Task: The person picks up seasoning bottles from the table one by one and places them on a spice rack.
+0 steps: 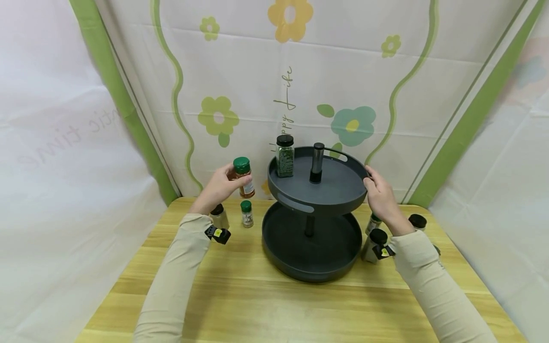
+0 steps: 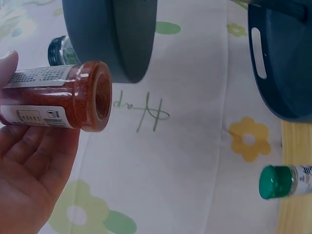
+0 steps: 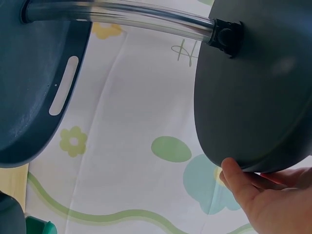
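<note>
While the left hand (image 1: 220,188) grips a red spice jar (image 1: 245,183) in the air, the right hand (image 1: 381,197) holds the upper tray (image 1: 339,181) by its rim.
Right of the left hand, a black-capped jar (image 1: 285,159) stands on that tray; below it, a smaller jar (image 1: 247,219) stands on the worktop (image 1: 240,295), and others (image 1: 378,237) below the right hand.

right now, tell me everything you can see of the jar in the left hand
The jar is clear, glass or plastic, round, filled with something orange-red. A green lid closes it; white labels carry print too small to read. It stands nearly upright, slightly tilted, lid up, gripped by the left hand above the table, left of the upper tray and apart from it.
</note>
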